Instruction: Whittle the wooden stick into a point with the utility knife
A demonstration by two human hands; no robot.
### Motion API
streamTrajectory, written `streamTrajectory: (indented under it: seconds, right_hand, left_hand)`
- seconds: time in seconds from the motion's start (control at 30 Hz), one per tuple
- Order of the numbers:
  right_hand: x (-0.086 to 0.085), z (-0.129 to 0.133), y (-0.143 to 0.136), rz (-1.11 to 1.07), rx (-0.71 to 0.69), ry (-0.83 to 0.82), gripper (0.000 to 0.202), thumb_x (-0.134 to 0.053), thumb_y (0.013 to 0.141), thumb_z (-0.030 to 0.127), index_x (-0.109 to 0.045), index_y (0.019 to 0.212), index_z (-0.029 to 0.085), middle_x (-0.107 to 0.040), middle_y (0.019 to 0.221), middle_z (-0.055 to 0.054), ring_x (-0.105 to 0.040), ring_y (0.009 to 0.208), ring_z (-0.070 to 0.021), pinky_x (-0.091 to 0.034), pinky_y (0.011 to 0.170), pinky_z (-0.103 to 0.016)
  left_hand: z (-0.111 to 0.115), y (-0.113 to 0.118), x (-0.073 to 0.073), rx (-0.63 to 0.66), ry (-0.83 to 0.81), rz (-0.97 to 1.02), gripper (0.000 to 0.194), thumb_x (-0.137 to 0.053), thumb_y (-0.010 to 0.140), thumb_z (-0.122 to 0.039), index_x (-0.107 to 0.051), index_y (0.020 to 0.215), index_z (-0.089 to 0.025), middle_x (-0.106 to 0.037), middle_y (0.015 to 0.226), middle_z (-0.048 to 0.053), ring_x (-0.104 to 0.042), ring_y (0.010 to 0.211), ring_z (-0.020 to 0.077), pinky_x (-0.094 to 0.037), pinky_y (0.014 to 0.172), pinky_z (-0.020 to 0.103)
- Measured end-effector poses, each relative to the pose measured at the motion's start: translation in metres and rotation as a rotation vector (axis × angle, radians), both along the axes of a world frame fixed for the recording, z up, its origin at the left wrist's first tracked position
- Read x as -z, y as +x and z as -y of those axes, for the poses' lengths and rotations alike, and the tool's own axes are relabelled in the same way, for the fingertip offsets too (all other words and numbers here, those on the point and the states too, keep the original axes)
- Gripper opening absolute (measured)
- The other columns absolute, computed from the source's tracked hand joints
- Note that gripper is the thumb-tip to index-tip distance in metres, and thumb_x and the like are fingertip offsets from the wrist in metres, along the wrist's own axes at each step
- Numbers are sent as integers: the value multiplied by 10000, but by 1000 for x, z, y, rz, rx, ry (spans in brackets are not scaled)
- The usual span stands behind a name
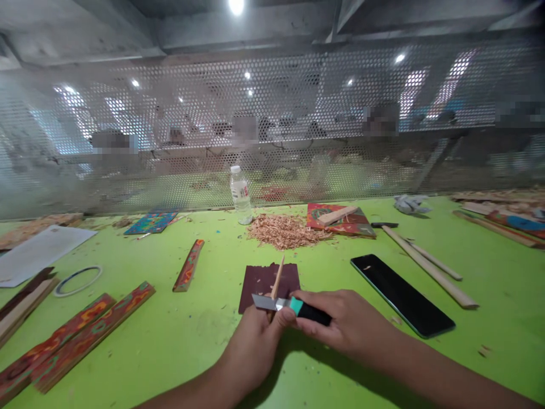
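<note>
My left hand is closed around the lower part of a thin wooden stick, whose pale tapered end points up and away. A utility knife with a black and teal handle is gripped in my right hand. Its metal blade points left and lies across the stick, just above my left fingers; my left thumb is against the knife near the blade's base. Beneath the stick, a dark maroon sheet with a few shavings on it lies on the green table.
Beyond the sheet are wood shavings and a water bottle. A phone and long sticks lie right. Painted strips and a tape ring lie left. A perforated screen stands behind.
</note>
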State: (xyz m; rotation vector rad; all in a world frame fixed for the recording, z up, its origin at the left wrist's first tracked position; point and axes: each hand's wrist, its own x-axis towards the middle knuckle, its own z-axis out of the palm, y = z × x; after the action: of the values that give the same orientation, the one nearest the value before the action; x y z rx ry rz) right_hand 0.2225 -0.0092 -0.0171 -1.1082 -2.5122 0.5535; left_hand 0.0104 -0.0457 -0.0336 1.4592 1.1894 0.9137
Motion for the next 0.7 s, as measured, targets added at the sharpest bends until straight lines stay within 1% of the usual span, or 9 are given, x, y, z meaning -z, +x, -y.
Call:
streamTrajectory:
  seconds: [0.1, 0.2, 0.27, 0.33, 0.4, 0.47, 0.57, 0.63, 0.7]
  right_hand:
    - [5, 2, 0, 10, 31, 78, 452, -610, 1049, 517, -749, 1324, 186, -839, 1162, -135, -829, 939, -347, -613, 749, -412]
    - [10, 4, 0, 22, 45, 208, 474, -572, 1068, 557, -752, 1299, 185, -852, 1085, -133, -835, 848, -340, -605, 657, -400]
    - [13, 6, -1, 23, 47, 267, 535, -481, 1099, 587, -734, 1317, 168, -851, 1028, -130, -830, 809, -335, -588, 623, -401]
    - [14, 6, -2, 27, 60, 324, 627, -358, 1123, 619, -720, 1331, 150, -836, 916, -120, -809, 709, -325, -546, 557, -396]
    - [13, 6, -3, 32, 79, 407, 688, -274, 1130, 631, -721, 1318, 143, -795, 793, -96, -764, 593, -302, -485, 493, -380]
    - [10, 5, -3, 7, 97, 481, 678, -274, 1132, 626, -726, 1292, 146, -761, 730, -70, -733, 543, -275, -454, 474, -364]
    - [4, 1, -1, -101, 129, 501, 616, -350, 1129, 617, -717, 1286, 148, -796, 799, -71, -765, 614, -245, -505, 536, -342]
    - [1, -1, 0, -169, 154, 468, 608, -372, 1124, 627, -709, 1293, 150, -835, 911, -95, -802, 709, -244, -552, 605, -331]
    - [-3, -3, 1, -207, 169, 436, 609, -372, 1120, 641, -709, 1286, 161, -851, 998, -106, -824, 789, -253, -583, 659, -330]
  left_hand:
    - [0, 1, 3, -25, -15, -7, 487, -554, 1023, -574, -774, 980, -141, -739, 875, 70, -616, 877, 260, -468, 810, 320]
    - [-1, 3, 3, -49, -33, -9, 509, -550, 1014, -608, -718, 856, -155, -640, 756, 23, -512, 717, 197, -389, 670, 289]
    - [-1, 5, 2, -58, -47, -2, 538, -549, 1002, -639, -650, 754, -173, -543, 665, -13, -419, 636, 162, -317, 598, 280]
    - [-1, 5, 1, -67, -63, 19, 568, -550, 987, -675, -577, 682, -197, -452, 596, -41, -355, 593, 145, -265, 561, 279]
    - [-2, 5, 1, -70, -86, 51, 581, -559, 965, -717, -553, 684, -209, -399, 554, -61, -323, 560, 134, -244, 535, 273]
    - [-3, 3, 2, -55, -125, 93, 588, -570, 936, -765, -572, 742, -210, -388, 522, -76, -311, 514, 121, -242, 499, 258]
    - [-3, -3, 3, -3, -208, 163, 611, -632, 857, -829, -581, 878, -220, -395, 492, -104, -297, 425, 98, -244, 418, 225]
    - [-3, -7, 2, 36, -278, 216, 634, -676, 802, -852, -527, 928, -250, -384, 498, -130, -267, 375, 83, -245, 354, 204]
    - [-4, -11, 1, 72, -355, 270, 641, -708, 776, -851, -457, 912, -278, -368, 517, -148, -231, 347, 68, -237, 302, 184]
